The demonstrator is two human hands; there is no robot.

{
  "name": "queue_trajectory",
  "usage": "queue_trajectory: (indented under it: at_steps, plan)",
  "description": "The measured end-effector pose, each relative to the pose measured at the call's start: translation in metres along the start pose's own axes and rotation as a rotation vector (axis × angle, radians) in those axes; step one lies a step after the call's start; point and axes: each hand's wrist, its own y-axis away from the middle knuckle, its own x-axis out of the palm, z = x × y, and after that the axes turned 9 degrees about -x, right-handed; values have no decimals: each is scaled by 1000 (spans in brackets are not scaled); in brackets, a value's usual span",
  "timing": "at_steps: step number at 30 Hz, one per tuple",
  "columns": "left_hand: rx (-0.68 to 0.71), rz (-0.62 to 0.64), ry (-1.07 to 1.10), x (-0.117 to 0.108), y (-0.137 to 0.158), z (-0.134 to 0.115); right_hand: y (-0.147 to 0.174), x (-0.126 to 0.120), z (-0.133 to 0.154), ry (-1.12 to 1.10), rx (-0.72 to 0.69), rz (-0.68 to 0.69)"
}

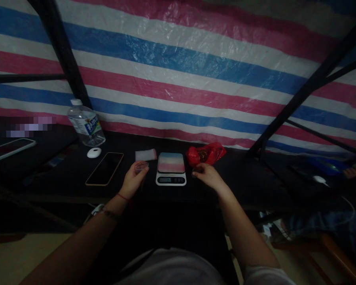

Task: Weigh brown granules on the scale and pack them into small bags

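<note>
My left hand (133,180) is closed on a small clear plastic bag (141,166), left of a white digital kitchen scale (171,180). The scale's lit display faces me, and its flat top reflects the striped sheet. To the right of the scale, my right hand (207,176) has its fingers pinched together, with something small and dark at the tips that I cannot make out. Just behind that hand lies an open red plastic bag (216,152) with small brownish pieces inside. A flat packet of small whitish bags (145,155) rests behind my left hand.
On the black table (62,174) at left are a phone (105,169), a white rounded case (94,152) and a large clear bottle (87,126). Another phone (12,149) lies further left. Dark metal posts and a striped plastic sheet (178,79) stand behind. Another person's hand (353,172) shows far right.
</note>
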Motion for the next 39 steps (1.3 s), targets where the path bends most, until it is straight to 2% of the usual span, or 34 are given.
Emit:
queue_trajectory:
  at_steps: [4,7,10,13,18,20,22,25,26,27,29,30,33,37,39]
  plan:
    - [-3,-14,15,0,-1,5,-5,22,7,97,-47,6]
    - [6,-14,6,0,-3,9,-11,29,14,86,-63,-26]
    - [10,-12,-6,0,-4,11,-22,30,23,20,-109,-153]
    - [-5,-16,23,0,-5,11,-37,38,34,-54,-224,-250]
    - [10,-26,23,1,-4,10,-56,61,51,-116,-308,-110]
    - [26,-39,13,1,-3,9,-60,59,53,-117,-327,-113]
    - [36,-47,-7,1,-3,8,-63,45,48,-89,-319,-197]
    - [28,-36,-23,0,-3,7,-71,12,27,43,-160,-332]
    - [25,-34,-22,0,-2,7,-74,1,18,98,-72,-323]
    - [23,-30,-20,0,-2,7,-77,-8,9,152,11,-257]
    - [22,-25,-15,0,-2,7,-83,-20,-10,231,140,-23]
    - [22,-22,-11,0,-2,7,-85,-23,-18,234,162,70]
    - [26,-13,5,1,-2,8,-92,-22,-34,193,147,240]
    - [16,-4,-1,2,-3,8,-101,-19,-40,157,99,304]
    - [9,-18,8,2,-2,7,-105,-18,-39,157,77,295]
